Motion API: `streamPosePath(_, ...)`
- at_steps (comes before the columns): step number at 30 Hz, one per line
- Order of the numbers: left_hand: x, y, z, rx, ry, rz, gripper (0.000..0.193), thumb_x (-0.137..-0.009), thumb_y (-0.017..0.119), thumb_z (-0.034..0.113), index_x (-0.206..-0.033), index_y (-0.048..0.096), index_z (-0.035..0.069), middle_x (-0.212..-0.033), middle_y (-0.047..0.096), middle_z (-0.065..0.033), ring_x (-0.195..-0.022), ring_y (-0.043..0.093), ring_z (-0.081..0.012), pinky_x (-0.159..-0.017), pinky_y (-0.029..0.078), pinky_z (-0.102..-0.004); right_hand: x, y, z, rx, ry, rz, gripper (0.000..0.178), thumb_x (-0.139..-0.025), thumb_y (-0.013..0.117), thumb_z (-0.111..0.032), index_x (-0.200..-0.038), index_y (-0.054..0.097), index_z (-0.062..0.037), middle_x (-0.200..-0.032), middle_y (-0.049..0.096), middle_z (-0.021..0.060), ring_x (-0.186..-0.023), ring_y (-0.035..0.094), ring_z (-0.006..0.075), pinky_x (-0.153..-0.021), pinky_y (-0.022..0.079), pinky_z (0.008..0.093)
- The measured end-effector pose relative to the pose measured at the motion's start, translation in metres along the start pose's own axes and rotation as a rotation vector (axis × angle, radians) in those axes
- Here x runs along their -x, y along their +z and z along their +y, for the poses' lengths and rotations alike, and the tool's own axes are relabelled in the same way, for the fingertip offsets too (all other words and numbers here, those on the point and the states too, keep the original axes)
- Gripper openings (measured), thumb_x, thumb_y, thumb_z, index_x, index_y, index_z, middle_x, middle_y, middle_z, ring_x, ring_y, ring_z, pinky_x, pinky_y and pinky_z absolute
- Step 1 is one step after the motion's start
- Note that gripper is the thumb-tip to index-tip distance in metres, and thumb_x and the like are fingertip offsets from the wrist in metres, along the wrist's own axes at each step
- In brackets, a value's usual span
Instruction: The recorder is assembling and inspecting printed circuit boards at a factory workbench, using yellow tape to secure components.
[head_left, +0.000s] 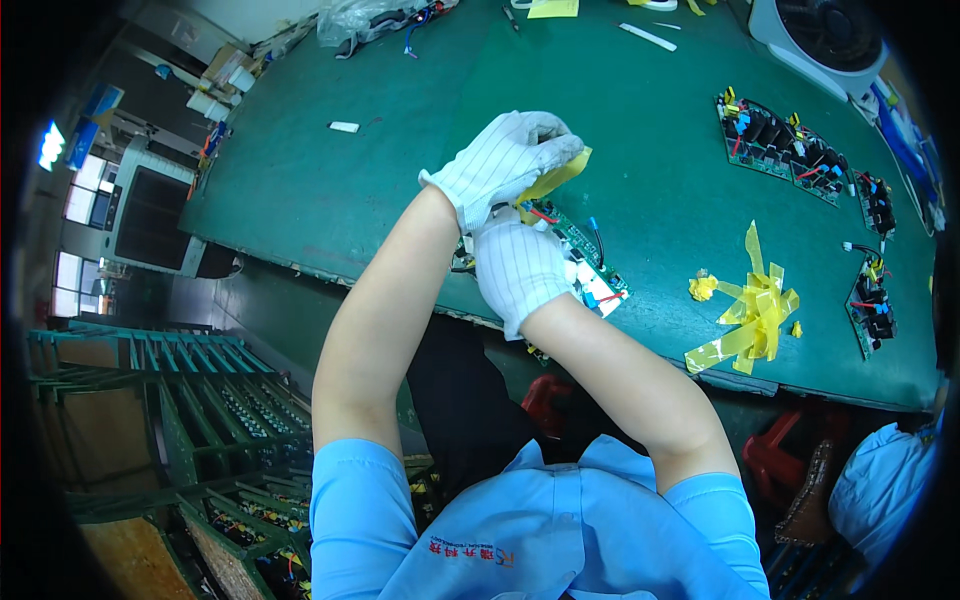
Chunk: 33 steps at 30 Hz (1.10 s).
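Observation:
Both my hands wear white striped gloves. My left hand point(508, 158) is closed on a strip of yellow tape point(553, 180), which runs down toward a green circuit board point(578, 240). Below it, my right hand point(522, 265) lies over the board with its fingers curled around its upper part; the fingertips are partly hidden behind the left hand. Red and blue-tipped wires and white parts show on the board's uncovered right side. The board is at the near edge of the green table.
To the right lie a heap of peeled yellow tape point(760, 310) and several populated circuit boards point(785, 150). A fan point(825, 35) stands at the far right corner. A small white piece point(344, 127) is on the green table point(400, 90). Racks of boards point(220, 400) stand at the lower left.

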<state>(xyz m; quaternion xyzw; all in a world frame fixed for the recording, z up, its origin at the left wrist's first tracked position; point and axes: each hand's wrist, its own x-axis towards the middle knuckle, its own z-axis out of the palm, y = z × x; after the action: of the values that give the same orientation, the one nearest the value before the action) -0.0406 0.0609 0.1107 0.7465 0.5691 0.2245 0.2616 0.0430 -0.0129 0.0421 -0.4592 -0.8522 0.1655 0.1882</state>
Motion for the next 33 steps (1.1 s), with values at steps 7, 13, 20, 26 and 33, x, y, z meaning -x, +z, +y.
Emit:
streamPosePath(7,0.004,-0.008,-0.026,0.239,-0.203,0.048,0.036,-0.096,0.059,0.035,-0.102,0.065,0.000,-0.093,0.072,-0.0074,-0.079,0.066,-0.0142,-0.073,0.052,-0.0281,-0.005,0.000,0.009,0.180,0.007,0.001,0.017,-0.088,0.054,-0.014,-0.099,0.063,-0.0040,-0.086,0.068,0.0145,-0.078,0.070,0.0275,-0.064,0.056,0.0416)
streamPosePath(13,-0.001,0.000,-0.042,0.420,-0.190,0.050,0.044,-0.099,0.055,0.043,-0.112,0.063,0.001,-0.105,0.070,-0.0098,-0.089,0.066,-0.0166,-0.084,0.053,-0.0301,-0.022,-0.014,0.043,-0.328,-0.092,-0.145,0.023,-0.082,0.054,-0.010,-0.099,0.058,0.0049,-0.088,0.066,0.0256,-0.087,0.065,0.0418,-0.077,0.053,0.0482)
streamPosePath(20,0.031,-0.003,-0.034,0.456,-0.272,-0.149,0.097,-0.089,0.017,0.082,-0.133,0.059,0.007,-0.119,0.065,-0.0162,-0.112,0.060,-0.0269,-0.105,0.042,-0.0382,0.001,-0.025,0.066,-0.272,-0.138,-0.138,0.023,-0.084,0.053,-0.011,-0.102,0.063,-0.0011,-0.094,0.067,0.0225,-0.089,0.064,0.0417,-0.077,0.051,0.0483)
streamPosePath(26,0.029,-0.004,-0.047,-0.006,-0.102,-0.181,0.103,-0.088,0.011,0.082,-0.119,0.066,0.001,-0.110,0.066,-0.0255,-0.104,0.061,-0.0408,-0.098,0.044,-0.0410,-0.002,-0.018,0.058,-0.238,-0.154,0.097,0.018,-0.089,0.055,-0.019,-0.098,0.063,-0.0058,-0.095,0.069,0.0173,-0.081,0.066,0.0392,-0.072,0.053,0.0476)
streamPosePath(33,0.024,-0.005,-0.039,-0.338,-0.061,0.027,0.096,-0.093,0.009,0.076,-0.114,0.063,-0.002,-0.096,0.066,-0.0270,-0.089,0.063,-0.0425,-0.085,0.048,-0.0471,-0.010,0.003,0.069,-0.373,0.064,0.284,0.030,-0.087,0.064,-0.026,-0.107,0.058,-0.0045,-0.098,0.067,0.0200,-0.085,0.065,0.0410,-0.073,0.053,0.0473)
